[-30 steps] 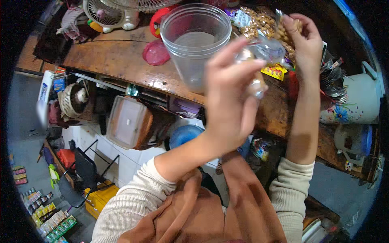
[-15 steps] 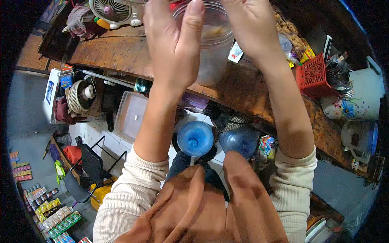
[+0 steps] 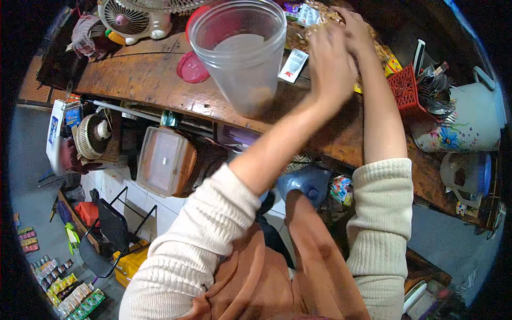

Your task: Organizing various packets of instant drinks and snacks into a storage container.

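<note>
Both hands are raised over the far part of the wooden surface [image 3: 144, 74]. The left hand [image 3: 332, 66] is seen from the back, its fingers curled down onto a pile of small clear snack packets [image 3: 314, 16]; whether a packet is gripped cannot be told. The right hand [image 3: 356, 33] is laid on the same pile just beyond, fingers bent, its grip likewise hidden. A tall clear plastic jar [image 3: 242, 56] stands open just left of the left hand, apart from it. A red lid [image 3: 191, 68] lies left of the jar's base. A red basket [image 3: 406, 88] of cutlery is set right of the right forearm, beside a flowered jug [image 3: 469, 125].
</note>
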Demonstrator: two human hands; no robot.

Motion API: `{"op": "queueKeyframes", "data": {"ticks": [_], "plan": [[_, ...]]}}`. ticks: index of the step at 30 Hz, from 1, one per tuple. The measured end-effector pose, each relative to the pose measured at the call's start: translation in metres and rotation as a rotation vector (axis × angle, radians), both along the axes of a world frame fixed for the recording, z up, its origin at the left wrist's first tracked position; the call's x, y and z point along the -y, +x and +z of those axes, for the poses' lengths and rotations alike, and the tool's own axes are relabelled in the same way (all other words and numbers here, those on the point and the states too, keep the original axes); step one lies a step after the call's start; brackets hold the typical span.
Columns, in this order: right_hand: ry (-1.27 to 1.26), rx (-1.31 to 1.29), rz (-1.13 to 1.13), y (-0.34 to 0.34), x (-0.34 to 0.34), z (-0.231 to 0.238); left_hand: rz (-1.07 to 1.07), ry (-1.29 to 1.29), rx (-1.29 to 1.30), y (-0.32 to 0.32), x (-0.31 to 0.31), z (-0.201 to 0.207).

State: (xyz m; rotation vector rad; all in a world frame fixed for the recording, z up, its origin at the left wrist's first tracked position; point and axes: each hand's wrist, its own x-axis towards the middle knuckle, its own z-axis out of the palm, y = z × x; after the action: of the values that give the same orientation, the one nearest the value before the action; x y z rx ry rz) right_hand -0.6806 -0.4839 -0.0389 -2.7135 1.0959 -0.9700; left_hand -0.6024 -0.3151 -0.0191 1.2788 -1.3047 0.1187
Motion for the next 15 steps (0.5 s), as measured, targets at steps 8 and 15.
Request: {"op": "queueKeyframes", "data": {"ticks": [8,15], "plan": [[0.092,0.417,-0.323,-0.005,-0.063,0.053,0.140,0.635,0.059,0.025,0.056,-0.013],[1.576,1.176,0.533,-0.048,-0.064,0.072,-0.405,0.099,-0.865,0.012,-0.007,0.004]]}}
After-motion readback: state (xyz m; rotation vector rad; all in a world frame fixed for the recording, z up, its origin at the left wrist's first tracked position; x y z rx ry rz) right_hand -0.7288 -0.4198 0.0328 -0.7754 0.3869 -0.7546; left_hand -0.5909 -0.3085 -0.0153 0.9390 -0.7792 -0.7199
